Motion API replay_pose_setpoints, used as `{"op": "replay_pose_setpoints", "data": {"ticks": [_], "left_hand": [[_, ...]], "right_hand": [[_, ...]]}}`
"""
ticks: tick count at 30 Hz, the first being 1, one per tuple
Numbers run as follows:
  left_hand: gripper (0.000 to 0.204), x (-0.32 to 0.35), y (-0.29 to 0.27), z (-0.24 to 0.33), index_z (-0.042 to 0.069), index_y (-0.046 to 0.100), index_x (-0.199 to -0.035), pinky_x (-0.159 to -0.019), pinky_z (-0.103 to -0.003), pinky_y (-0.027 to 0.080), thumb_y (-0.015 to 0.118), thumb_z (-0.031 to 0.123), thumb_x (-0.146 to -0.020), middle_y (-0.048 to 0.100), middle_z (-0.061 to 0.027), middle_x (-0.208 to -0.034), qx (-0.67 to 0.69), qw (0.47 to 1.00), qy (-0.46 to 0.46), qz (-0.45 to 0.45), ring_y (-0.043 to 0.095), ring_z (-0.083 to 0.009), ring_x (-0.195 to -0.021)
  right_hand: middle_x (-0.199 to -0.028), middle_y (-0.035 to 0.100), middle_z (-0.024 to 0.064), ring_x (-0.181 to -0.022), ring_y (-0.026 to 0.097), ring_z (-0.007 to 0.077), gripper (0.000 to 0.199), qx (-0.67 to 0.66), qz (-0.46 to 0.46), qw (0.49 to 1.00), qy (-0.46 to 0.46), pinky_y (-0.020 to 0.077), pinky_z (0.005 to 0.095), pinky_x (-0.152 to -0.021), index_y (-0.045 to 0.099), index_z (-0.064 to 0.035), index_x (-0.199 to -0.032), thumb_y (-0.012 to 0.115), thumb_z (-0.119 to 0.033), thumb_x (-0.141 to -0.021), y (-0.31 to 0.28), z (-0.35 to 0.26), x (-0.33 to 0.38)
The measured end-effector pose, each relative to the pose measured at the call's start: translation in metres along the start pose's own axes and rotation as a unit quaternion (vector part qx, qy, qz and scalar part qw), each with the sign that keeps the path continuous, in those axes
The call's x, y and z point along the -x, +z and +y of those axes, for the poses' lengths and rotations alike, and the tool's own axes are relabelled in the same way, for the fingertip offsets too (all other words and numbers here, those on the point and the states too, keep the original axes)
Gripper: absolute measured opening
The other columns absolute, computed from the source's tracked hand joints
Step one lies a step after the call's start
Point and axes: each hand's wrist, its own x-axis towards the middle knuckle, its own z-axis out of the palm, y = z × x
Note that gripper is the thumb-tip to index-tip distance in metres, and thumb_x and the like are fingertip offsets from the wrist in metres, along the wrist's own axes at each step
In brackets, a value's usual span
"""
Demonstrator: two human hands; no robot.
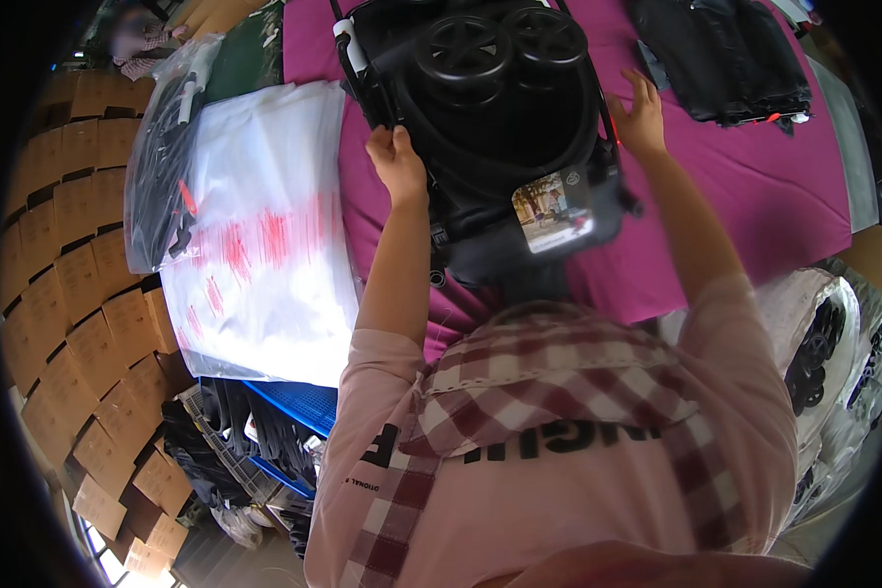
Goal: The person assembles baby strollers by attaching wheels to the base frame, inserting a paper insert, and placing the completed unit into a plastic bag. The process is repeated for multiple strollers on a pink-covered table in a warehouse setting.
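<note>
A folded black stroller (508,147) lies on the purple cloth in front of me, its wheels (464,57) turned up at the far end. A picture card (553,211) hangs on its near side. My left hand (399,165) is closed on the left edge of the stroller's frame, fingers curled at the black tube. At the opposite side, my right hand (641,120) has its fingers apart. Its thumb side is close to the right frame tube; whether it touches is hard to see.
Clear plastic bags (265,225) with red print lie stacked left of the stroller, beside a bagged black item (176,157). Black folded fabric pieces (725,59) sit at the far right of the purple cloth (755,196). Cardboard boxes (88,274) are piled along the left. Wrapped wheels (818,343) stand at right.
</note>
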Motion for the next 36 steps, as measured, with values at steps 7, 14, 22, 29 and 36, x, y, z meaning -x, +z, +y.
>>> {"op": "replay_pose_setpoints", "data": {"ticks": [7,14,22,29,36], "left_hand": [[0.071,0.033,0.012,-0.01,-0.005,0.038,-0.134,-0.102,-0.039,0.039,0.062,0.042,-0.086,0.051,-0.0261,-0.131,-0.129,0.975,-0.074,-0.166,0.05,-0.0381,-0.123],[0.079,0.035,-0.005,-0.002,-0.007,0.031,-0.136,-0.102,-0.041,0.038,0.061,0.047,-0.086,0.049,-0.0292,-0.132,-0.179,0.971,-0.083,-0.136,0.048,-0.0413,-0.124],[0.052,0.062,-0.085,-0.023,-0.005,0.041,-0.129,-0.096,-0.046,0.039,0.057,0.029,-0.093,0.051,-0.0246,-0.117,-0.29,0.917,0.274,-0.008,0.049,-0.0415,-0.108],[0.057,0.101,-0.157,-0.126,-0.005,0.041,-0.131,-0.09,-0.036,0.044,0.056,0.037,-0.095,0.056,-0.0145,-0.117,-0.011,0.994,-0.105,0.027,0.054,-0.0272,-0.106],[0.057,0.134,-0.156,-0.118,0.001,0.053,-0.125,-0.086,-0.029,0.044,0.062,0.045,-0.09,0.06,-0.0088,-0.108,0.081,0.967,-0.228,-0.084,0.055,-0.0157,-0.1]], "right_hand": [[-0.109,0.062,0.0277,-0.109,0.057,0.0409,0.039,0.065,-0.344,0.923,0.158,0.045,0.0451,-0.091,0.06,-0.0019,-0.113,0.049,-0.033,-0.092,0.025,0.074,0.1],[-0.114,0.062,0.0206,-0.097,0.063,0.0385,0.037,0.017,-0.421,0.882,0.211,0.049,0.0396,-0.085,0.057,0.0012,-0.117,0.051,-0.016,-0.085,-0.013,-0.005,0.121],[-0.113,0.061,0.0092,-0.107,0.055,0.0183,0.045,-0.394,-0.248,0.669,0.58,0.0425,0.0325,-0.09,0.052,-0.0081,-0.126,0.052,-0.037,-0.093,-0.044,-0.004,0.188],[-0.119,0.056,0.0069,-0.1,0.057,0.023,0.057,-0.527,-0.281,0.541,0.593,0.0447,0.0367,-0.076,0.047,-0.0138,-0.131,0.055,-0.053,-0.089,-0.042,-0.01,0.268],[-0.105,0.06,0.0047,-0.079,0.062,0.0197,0.055,-0.426,-0.272,0.615,0.605,0.0469,0.0299,-0.063,0.05,-0.0144,-0.127,0.065,-0.048,-0.086,-0.02,-0.027,0.243]]}}
